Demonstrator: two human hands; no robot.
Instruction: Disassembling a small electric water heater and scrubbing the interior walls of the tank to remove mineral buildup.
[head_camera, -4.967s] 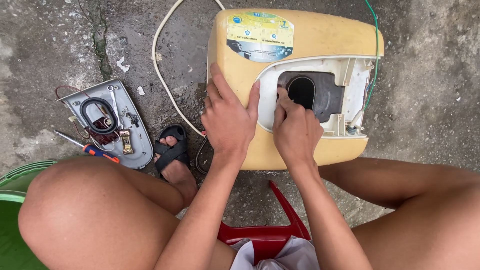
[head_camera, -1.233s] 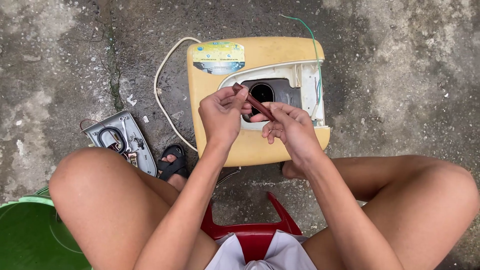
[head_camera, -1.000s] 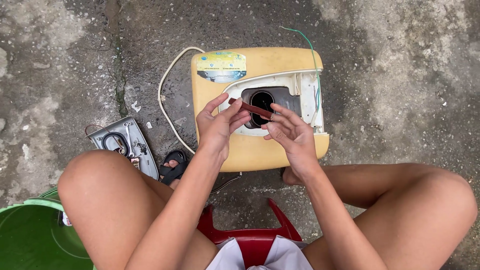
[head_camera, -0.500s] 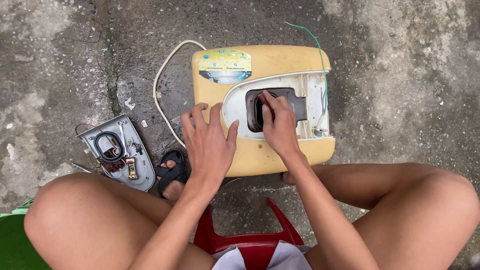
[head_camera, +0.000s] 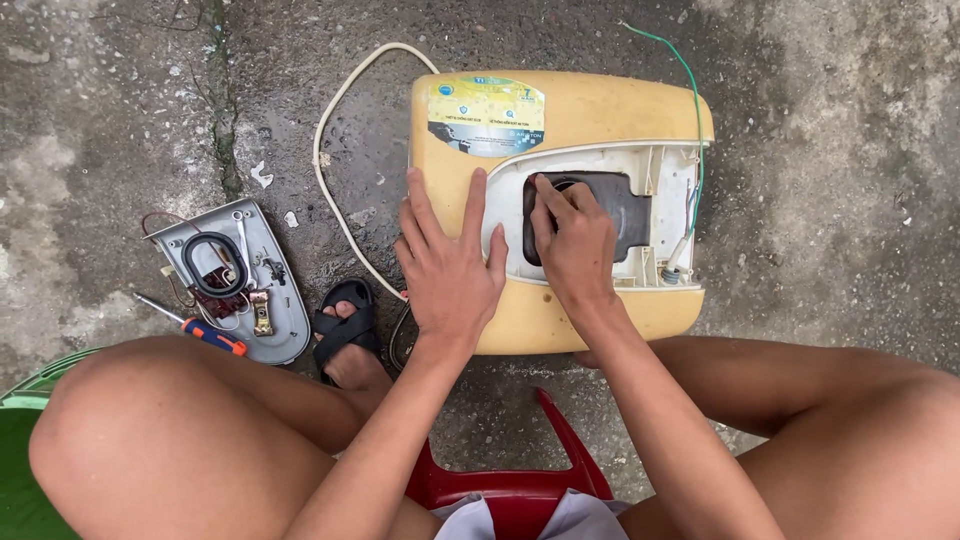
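Note:
A yellowed boxy appliance housing (head_camera: 600, 110) lies on the concrete with its white inner frame and a dark round opening (head_camera: 625, 205) exposed. My left hand (head_camera: 450, 265) rests flat on the housing's left side, fingers spread. My right hand (head_camera: 572, 245) reaches into the dark opening with the fingers curled at its left rim; what the fingertips touch is hidden. A white cable (head_camera: 335, 150) loops from the housing's top left, and a green wire (head_camera: 685, 90) runs from its right side.
A grey cover plate (head_camera: 280, 290) holding a black ring and small parts lies at left, with an orange-handled screwdriver (head_camera: 200, 330) beside it. My sandalled foot (head_camera: 345, 335) is near the housing. A red plastic stool (head_camera: 520, 490) is under me, a green tub (head_camera: 15, 470) at bottom left.
Earlier both hands held a thin reddish rod above the opening. Now the left hand lies flat on the housing and the right has gone into the opening; the rod is out of sight.

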